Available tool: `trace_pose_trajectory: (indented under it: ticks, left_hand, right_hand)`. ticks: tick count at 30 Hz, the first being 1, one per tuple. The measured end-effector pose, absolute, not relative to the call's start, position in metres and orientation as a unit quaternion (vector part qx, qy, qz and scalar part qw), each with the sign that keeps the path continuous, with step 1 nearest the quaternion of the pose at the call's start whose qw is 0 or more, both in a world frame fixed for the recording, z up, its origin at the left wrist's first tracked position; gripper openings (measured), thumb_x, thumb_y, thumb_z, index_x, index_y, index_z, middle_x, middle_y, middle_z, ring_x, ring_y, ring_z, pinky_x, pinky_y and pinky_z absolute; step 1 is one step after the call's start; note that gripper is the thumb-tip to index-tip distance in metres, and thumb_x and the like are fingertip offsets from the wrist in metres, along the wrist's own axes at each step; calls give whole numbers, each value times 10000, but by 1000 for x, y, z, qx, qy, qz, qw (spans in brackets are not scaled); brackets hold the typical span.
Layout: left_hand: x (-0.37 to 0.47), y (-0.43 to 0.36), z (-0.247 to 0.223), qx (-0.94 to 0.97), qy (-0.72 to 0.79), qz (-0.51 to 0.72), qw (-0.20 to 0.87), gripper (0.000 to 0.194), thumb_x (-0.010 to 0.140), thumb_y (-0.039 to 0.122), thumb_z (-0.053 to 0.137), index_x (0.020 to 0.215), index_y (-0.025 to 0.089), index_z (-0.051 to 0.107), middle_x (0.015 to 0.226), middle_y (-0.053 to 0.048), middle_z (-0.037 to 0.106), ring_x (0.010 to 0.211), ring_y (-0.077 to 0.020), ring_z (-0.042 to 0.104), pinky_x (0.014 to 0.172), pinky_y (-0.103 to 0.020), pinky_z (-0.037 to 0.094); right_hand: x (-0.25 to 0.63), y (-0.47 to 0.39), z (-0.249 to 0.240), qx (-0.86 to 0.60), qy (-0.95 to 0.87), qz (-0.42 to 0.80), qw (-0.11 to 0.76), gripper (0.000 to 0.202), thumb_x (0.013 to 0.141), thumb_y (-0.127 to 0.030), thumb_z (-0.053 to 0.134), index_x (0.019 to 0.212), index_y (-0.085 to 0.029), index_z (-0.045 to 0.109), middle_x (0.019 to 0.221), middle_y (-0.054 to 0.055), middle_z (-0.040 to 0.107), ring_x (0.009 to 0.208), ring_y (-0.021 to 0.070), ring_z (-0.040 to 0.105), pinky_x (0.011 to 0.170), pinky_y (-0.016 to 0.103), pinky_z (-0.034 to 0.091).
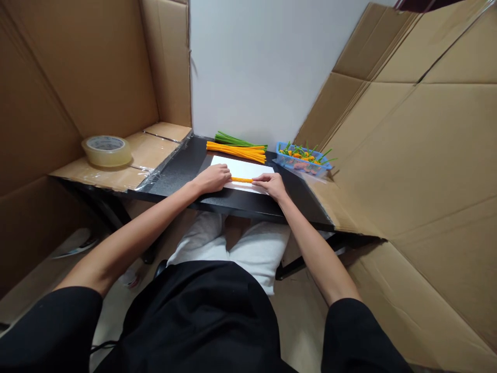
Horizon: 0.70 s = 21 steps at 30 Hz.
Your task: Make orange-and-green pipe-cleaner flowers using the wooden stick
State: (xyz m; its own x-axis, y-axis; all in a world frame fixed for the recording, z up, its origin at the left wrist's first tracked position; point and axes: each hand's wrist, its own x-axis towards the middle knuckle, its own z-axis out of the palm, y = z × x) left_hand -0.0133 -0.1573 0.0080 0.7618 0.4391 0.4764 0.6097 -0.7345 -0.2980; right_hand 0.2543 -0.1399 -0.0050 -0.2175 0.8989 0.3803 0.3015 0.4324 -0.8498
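An orange pipe cleaner (pixel 241 180) stretches level between my two hands, just above or on a white sheet (pixel 248 168) on the black table. My left hand (pixel 214 177) is closed around its left end. At the other end, the fingertips of my right hand (pixel 271 184) pinch it. Whether there is more than one stem in my grip cannot be made out. Beyond the sheet lies a bundle of orange pipe cleaners (pixel 236 151), with green pipe cleaners (pixel 240 140) behind it.
At the right of the table (pixel 166 173) stands a blue plastic basket (pixel 285 157) of small orange and green pieces. A roll of clear tape (pixel 106 152) rests on the cardboard ledge at left. Tall cardboard panels (pixel 427 155) rise on both sides; a white wall (pixel 252 67) stands behind.
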Motion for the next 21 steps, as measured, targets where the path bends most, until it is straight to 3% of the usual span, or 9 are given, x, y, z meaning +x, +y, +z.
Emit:
trace_pose_trajectory:
  ticks: [8, 13, 21]
  left_hand:
    - [-7, -159, 11, -923, -253, -173, 235, 278, 958, 185, 480, 789, 111, 689, 782, -122, 694, 806, -237, 609, 785, -348, 462]
    - [-5, -157, 12, -929, -248, -140, 234, 163, 832, 80, 547, 805, 110, 705, 807, -128, 708, 838, -231, 615, 816, -335, 455]
    - [-8, -151, 11, -933, -239, -133, 235, 168, 767, 59, 550, 818, 103, 705, 805, -121, 713, 857, -243, 625, 816, -333, 473]
  right_hand:
    - [238, -141, -5, -399, -769, 282, 413, 223, 621, -386, 836, 727, -192, 806, 740, 59, 778, 714, 215, 705, 700, 305, 515]
    - [223, -142, -3, -383, -771, 290, 417, 167, 636, -325, 818, 734, -190, 804, 752, 55, 782, 728, 221, 716, 693, 304, 529]
    - [206, -141, -3, -377, -760, 304, 433, 149, 603, -291, 827, 694, -178, 790, 729, 60, 777, 692, 217, 712, 686, 313, 543]
